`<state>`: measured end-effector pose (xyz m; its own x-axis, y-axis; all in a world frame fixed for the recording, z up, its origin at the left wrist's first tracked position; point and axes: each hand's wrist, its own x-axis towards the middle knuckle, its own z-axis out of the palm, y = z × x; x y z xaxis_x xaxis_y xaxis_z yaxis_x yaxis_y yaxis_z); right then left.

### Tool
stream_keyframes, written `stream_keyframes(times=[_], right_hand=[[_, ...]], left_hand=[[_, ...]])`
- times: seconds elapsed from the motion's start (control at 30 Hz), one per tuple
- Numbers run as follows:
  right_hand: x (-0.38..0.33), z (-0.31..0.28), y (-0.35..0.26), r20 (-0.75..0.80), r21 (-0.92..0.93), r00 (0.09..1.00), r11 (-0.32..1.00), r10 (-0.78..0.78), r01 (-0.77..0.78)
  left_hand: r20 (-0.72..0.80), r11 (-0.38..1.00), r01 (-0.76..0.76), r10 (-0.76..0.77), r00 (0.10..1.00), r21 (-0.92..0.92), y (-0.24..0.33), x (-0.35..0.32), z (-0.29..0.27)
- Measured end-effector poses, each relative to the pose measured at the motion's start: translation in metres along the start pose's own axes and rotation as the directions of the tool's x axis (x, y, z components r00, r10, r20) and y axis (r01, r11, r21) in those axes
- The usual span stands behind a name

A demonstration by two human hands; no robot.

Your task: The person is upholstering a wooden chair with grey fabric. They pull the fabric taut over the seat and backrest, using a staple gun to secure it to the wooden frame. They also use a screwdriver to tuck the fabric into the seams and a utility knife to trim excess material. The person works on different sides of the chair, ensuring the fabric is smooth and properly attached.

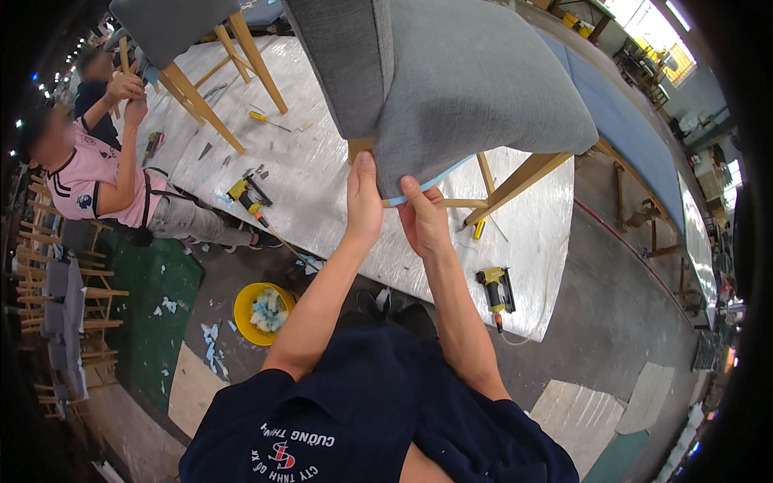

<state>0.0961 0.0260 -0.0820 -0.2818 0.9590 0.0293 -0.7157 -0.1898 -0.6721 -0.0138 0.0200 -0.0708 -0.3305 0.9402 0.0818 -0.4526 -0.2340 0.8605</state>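
A grey upholstered chair (475,76) stands on the plastic-covered table in front of me, its wooden legs showing below the seat. Light blue lining (435,177) peeks out along the lower edge of its grey seat fabric. My left hand (365,201) is closed on the fabric at the seat's rear corner, thumb up beside a bit of bare wood; its fingertips are partly hidden. Just to the right, my right hand (423,216) pinches the fabric's lower edge between thumb and fingers, over the lining.
One staple gun (495,294) lies right of my forearm, another (248,197) at left, with a screwdriver (268,121) beyond. A yellow bucket (264,314) of scraps stands on the floor. At left a co-worker (101,173) handles another grey chair (179,32). Blue padded panels (624,121) lie at right.
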Motion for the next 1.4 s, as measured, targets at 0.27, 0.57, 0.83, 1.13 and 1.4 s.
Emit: stream_keyframes(times=[0.27,0.57,0.83,1.13,1.4], right_hand=[[-0.002,0.002,0.006,0.004,-0.005,1.0,1.0,-0.012,0.012],[0.007,0.001,0.014,0.018,0.032,0.999,0.999,-0.038,0.038],[0.011,-0.01,0.007,0.113,0.003,0.988,0.995,0.101,-0.102],[0.019,0.015,0.006,0.096,-0.027,0.99,0.994,0.104,-0.101],[0.009,0.018,0.015,0.045,-0.172,0.999,0.984,-0.025,0.033]], left_hand=[[0.043,0.946,-0.239,0.235,0.971,0.217,0.002,0.009,0.009],[0.254,0.576,-0.447,0.385,0.887,0.685,0.061,-0.009,0.006],[0.166,0.849,-0.045,-0.051,0.985,0.527,0.078,0.002,0.004],[0.237,0.623,-0.342,0.248,0.939,0.703,0.062,0.008,-0.006],[0.181,0.618,-0.322,0.281,0.942,0.717,0.073,-0.001,0.008]])
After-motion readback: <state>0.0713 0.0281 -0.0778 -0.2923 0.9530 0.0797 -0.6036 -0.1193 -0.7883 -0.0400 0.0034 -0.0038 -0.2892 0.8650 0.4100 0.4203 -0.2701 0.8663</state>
